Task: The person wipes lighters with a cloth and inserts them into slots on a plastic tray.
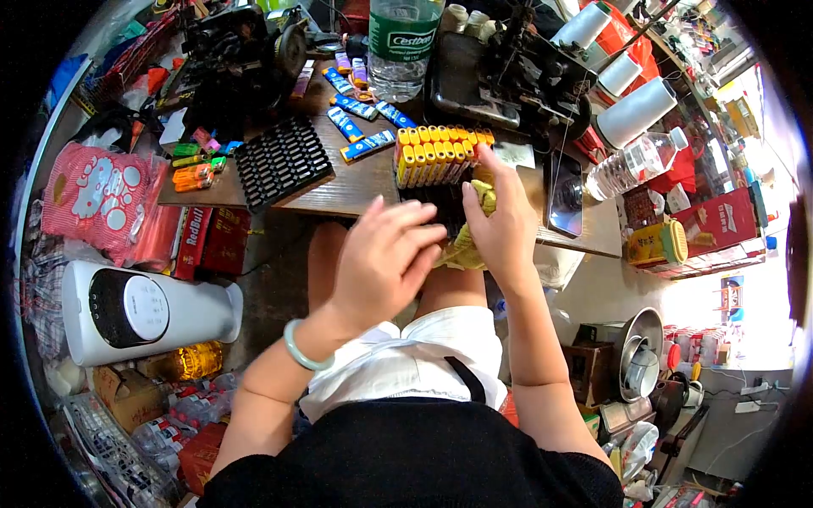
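Observation:
My left hand (381, 262), with a pale green bangle at its wrist, is raised over my lap with its fingers stretched out and nothing in it. My right hand (508, 216) is closed round a crumpled yellow-green cloth (462, 252); part of it shows between thumb and forefinger. Just beyond both hands stands a tight block of upright yellow-topped pieces (434, 154), too small to identify surely. The right fingertips reach its right end; touching or apart, I cannot tell. A black slotted tray (284, 162) lies to the left on the table (339, 199).
Blue tubes (367, 146) and a large water bottle (402, 51) are behind the block. Sewing machines (542, 72) stand at the back. A phone (564, 195), a lying bottle (637, 163) and thread cones (637, 112) are on the right. Orange lighters (193, 176) lie left.

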`<action>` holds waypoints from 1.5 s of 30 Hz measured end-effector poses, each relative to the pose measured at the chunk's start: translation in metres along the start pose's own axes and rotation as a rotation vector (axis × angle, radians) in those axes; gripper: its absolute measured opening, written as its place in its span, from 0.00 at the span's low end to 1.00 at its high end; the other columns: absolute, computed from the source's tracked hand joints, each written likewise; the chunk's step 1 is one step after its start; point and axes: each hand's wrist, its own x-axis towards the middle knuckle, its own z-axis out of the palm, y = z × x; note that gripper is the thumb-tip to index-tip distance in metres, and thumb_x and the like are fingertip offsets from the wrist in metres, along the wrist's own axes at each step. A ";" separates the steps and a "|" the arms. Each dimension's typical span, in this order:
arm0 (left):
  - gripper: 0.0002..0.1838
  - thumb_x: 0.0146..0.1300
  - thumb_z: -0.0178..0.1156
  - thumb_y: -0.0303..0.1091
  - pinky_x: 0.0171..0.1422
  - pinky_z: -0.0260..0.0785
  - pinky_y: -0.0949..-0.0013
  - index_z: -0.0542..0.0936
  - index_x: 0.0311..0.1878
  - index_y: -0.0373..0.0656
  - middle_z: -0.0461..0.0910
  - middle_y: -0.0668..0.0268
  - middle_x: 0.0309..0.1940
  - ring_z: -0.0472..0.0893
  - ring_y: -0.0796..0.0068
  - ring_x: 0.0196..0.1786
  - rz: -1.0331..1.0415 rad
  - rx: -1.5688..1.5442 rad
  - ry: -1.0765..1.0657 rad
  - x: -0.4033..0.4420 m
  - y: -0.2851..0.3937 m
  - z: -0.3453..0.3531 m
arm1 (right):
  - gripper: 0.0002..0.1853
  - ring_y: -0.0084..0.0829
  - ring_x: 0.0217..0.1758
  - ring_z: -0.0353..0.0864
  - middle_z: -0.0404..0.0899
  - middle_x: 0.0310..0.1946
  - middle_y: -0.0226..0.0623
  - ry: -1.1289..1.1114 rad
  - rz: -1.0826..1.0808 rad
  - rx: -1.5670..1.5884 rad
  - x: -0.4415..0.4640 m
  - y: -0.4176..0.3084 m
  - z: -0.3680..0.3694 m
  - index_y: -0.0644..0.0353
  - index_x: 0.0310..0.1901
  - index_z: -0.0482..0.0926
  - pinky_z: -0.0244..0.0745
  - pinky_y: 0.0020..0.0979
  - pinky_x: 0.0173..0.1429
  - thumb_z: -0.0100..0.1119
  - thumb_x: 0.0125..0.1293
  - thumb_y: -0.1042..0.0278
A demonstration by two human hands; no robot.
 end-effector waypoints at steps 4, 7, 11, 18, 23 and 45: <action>0.12 0.67 0.63 0.29 0.57 0.75 0.58 0.82 0.52 0.40 0.83 0.55 0.49 0.83 0.53 0.52 -0.051 0.123 0.079 0.043 -0.032 -0.036 | 0.25 0.45 0.51 0.80 0.75 0.50 0.45 0.090 0.129 0.081 -0.011 0.002 0.000 0.63 0.57 0.72 0.77 0.39 0.51 0.72 0.62 0.68; 0.12 0.70 0.60 0.32 0.57 0.74 0.56 0.80 0.54 0.38 0.83 0.51 0.49 0.82 0.51 0.53 -0.235 0.282 -0.062 0.074 -0.072 -0.044 | 0.25 0.45 0.50 0.76 0.72 0.47 0.46 0.076 0.235 0.108 -0.020 0.002 -0.001 0.65 0.53 0.71 0.74 0.38 0.55 0.75 0.59 0.68; 0.14 0.69 0.60 0.33 0.57 0.74 0.53 0.79 0.54 0.38 0.82 0.49 0.51 0.81 0.48 0.54 -0.290 0.422 -0.204 0.120 -0.133 -0.028 | 0.26 0.43 0.49 0.74 0.70 0.47 0.44 0.073 0.272 0.148 -0.029 0.002 -0.004 0.66 0.51 0.72 0.71 0.37 0.57 0.77 0.58 0.68; 0.25 0.62 0.54 0.25 0.67 0.72 0.55 0.78 0.64 0.45 0.78 0.52 0.63 0.78 0.54 0.65 -0.194 0.562 -0.253 0.151 -0.206 0.012 | 0.24 0.35 0.50 0.74 0.70 0.48 0.40 0.050 0.491 0.453 -0.046 0.005 -0.013 0.65 0.52 0.72 0.71 0.33 0.58 0.75 0.59 0.70; 0.17 0.62 0.54 0.27 0.58 0.77 0.52 0.83 0.53 0.44 0.86 0.55 0.49 0.83 0.56 0.57 -0.215 0.738 -0.408 0.153 -0.189 0.001 | 0.20 0.23 0.46 0.76 0.74 0.47 0.34 0.098 0.593 0.727 -0.061 0.005 -0.023 0.64 0.54 0.72 0.74 0.25 0.52 0.71 0.65 0.71; 0.11 0.66 0.65 0.39 0.45 0.78 0.58 0.85 0.47 0.43 0.87 0.54 0.37 0.87 0.55 0.42 -0.333 0.529 0.152 0.110 -0.121 -0.056 | 0.13 0.19 0.51 0.73 0.73 0.52 0.33 0.433 0.560 1.079 -0.089 -0.036 -0.045 0.62 0.54 0.70 0.70 0.24 0.58 0.60 0.72 0.73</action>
